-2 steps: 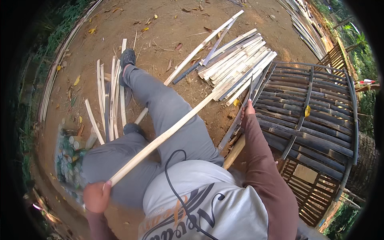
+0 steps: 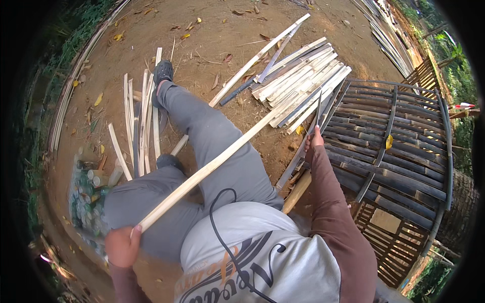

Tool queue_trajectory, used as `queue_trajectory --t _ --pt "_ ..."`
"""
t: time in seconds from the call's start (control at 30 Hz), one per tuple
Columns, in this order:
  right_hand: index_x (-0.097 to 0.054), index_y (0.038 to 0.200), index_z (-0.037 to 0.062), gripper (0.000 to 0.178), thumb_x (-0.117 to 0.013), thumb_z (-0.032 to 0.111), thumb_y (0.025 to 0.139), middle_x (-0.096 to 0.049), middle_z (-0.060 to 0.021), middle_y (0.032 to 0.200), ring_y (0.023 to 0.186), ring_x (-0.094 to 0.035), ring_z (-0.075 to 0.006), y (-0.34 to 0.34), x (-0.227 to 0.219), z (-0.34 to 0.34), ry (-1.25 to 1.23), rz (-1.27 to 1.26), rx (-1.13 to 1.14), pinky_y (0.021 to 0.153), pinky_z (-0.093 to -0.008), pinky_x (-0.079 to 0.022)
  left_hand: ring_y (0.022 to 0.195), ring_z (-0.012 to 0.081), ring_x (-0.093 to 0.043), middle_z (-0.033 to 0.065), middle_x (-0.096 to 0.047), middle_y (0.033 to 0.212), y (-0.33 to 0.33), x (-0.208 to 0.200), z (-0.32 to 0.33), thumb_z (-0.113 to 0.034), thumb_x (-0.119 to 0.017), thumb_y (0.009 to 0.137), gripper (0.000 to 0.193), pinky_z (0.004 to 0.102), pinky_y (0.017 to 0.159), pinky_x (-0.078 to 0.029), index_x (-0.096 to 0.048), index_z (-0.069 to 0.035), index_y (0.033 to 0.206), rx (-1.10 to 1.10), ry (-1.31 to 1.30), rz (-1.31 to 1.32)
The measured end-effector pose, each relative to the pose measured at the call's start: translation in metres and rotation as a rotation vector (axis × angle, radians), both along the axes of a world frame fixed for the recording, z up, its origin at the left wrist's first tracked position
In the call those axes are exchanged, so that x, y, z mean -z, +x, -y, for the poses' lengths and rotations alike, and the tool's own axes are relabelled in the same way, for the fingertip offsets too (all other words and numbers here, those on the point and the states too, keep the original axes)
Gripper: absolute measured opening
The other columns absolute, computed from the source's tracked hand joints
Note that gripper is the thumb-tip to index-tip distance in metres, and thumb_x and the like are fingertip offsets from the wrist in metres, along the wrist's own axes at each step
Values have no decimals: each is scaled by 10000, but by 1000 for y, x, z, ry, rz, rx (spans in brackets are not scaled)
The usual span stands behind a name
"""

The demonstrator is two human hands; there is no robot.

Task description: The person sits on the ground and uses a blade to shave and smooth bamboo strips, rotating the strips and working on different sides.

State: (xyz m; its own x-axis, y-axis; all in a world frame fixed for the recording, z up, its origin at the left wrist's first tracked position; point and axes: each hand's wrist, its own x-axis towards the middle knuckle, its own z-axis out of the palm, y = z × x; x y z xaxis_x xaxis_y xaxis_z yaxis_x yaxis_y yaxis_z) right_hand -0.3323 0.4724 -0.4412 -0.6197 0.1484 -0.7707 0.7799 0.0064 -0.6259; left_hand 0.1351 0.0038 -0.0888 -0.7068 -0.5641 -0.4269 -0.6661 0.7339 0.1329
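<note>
A long, pale bamboo strip [image 2: 222, 157] slants across my lap and legs. My left hand [image 2: 123, 246] is closed round its near end, thumb along the top. The far end reaches over a pile of split bamboo strips [image 2: 298, 83] on the ground. Over at the right, my right hand [image 2: 314, 143] is closed round the handle of a knife [image 2: 319, 108], its narrow blade pointing away from me and seen nearly edge-on. The handle is mostly hidden by my fingers. The blade's tip is close to the strip's far part; I cannot tell whether they touch.
A dark bamboo slat bench [image 2: 384, 146] stands at my right. Loose strips [image 2: 144, 121] lie by my outstretched foot. Plastic bottles [image 2: 91, 207] are heaped at the left. Longer poles [image 2: 389, 45] lie at the far right. A black cord [image 2: 214, 217] hangs over my shirt.
</note>
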Motion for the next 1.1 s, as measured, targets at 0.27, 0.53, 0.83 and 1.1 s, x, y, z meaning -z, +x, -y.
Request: queue_trajectory --t 0.27,0.53,0.83,1.1 --pt "-508 847 114 674 -411 752 1040 -436 -33 566 440 -433 -178 10 -133 98 -405 -483 -170 433 -334 -374 653 486 -565 244 -565 677 -50 6 21 -339 -700 964 432 541 590 -422 -577 -25 694 96 -330 -372" --pt "-558 914 60 347 -738 342 1008 -636 -83 772 487 -507 -120 16 -238 194 -447 -795 -279 454 -281 -430 662 452 -581 212 -568 671 -76 19 42 -402 -766 890 449 533 599 -435 -565 -51 695 100 -477 -520" --pt "-484 880 116 298 -769 65 947 -547 -11 707 491 -506 -122 17 -248 238 -582 -839 -129 478 -301 -448 668 447 -583 200 -577 689 -69 42 44 -388 -768 874 412 535 602 -438 -578 -59 714 86 -447 -567" --pt "-461 890 119 289 -737 73 962 -705 -180 920 506 -518 -144 21 -297 238 -730 -901 -129 516 -323 -487 701 477 -550 219 -548 705 -68 48 57 -352 -740 893 407 560 626 -407 -544 -40 720 61 -374 -643"
